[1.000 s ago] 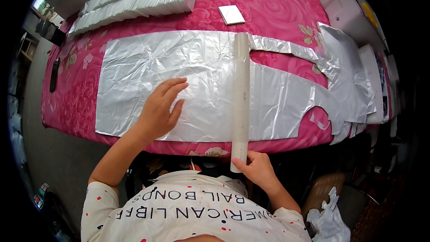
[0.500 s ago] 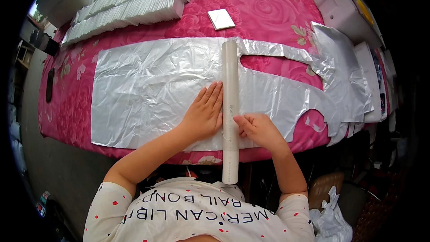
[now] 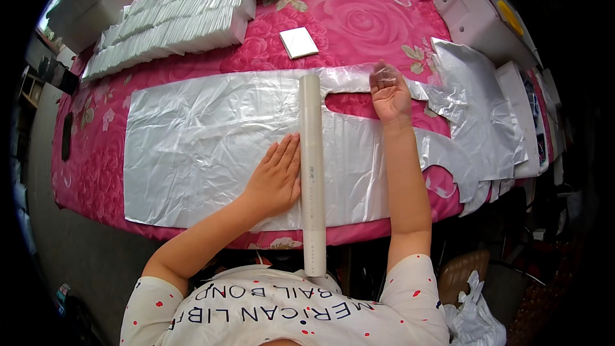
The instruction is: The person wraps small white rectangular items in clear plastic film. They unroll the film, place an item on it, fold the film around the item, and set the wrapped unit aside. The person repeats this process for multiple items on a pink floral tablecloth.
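Observation:
A silvery translucent plastic vest bag (image 3: 198, 147) lies flattened on the table, its strap-like handles reaching right. A long pale grey tube (image 3: 312, 154) lies across it, its near end past the table edge. My left hand (image 3: 277, 176) rests flat on the bag with fingers stretched, its edge against the tube. Farther away and to the right, my right hand (image 3: 389, 93) is turned palm up at the bag's far strap. Its fingers are loosely stretched, and thin film covers their tips.
Folded white packets (image 3: 173, 25) stand in rows at the far left, near a white foam box (image 3: 96, 6). One white packet (image 3: 298, 43) lies beyond the bag. More silvery bags (image 3: 480, 109) are heaped at right, below another foam box (image 3: 480, 19). A dark narrow object (image 3: 66, 136) lies at the left edge.
My right hand has left the tube's right side and moved away to the far strap, turning palm up and unclosing. My left hand stays beside the tube. The whole view has shifted slightly.

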### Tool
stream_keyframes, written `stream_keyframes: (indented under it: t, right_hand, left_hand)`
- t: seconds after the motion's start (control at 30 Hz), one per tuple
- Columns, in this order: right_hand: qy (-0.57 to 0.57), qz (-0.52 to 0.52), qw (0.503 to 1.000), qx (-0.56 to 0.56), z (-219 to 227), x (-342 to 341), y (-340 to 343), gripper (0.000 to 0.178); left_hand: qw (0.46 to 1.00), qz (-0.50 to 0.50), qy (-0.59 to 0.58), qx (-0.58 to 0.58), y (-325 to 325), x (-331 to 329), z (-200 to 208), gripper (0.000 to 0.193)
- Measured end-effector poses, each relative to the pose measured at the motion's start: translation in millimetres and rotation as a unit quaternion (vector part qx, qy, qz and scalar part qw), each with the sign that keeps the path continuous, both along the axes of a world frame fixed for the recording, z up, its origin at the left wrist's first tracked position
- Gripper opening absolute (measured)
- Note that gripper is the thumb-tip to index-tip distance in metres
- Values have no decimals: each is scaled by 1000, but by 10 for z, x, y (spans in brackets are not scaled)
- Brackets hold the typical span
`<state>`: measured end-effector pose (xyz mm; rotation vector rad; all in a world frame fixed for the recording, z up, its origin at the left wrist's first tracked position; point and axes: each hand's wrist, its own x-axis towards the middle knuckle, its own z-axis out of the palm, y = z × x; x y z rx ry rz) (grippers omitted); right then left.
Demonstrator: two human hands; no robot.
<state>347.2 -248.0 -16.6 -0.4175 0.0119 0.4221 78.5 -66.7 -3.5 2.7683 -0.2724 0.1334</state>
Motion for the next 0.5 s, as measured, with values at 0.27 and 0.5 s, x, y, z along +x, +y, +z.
stream_keyframes:
  t: [0.27, 0.5]
  right_hand:
    - [6, -289, 951, -112, 590, 765, -1628, 28]
    - [-202, -186, 942, -193, 1572, -203, -199, 34]
  left_hand:
    - [1000, -5, -4, -14, -1, 0, -3, 62]
    - [1000, 6, -27, -8, 26, -24, -72, 62]
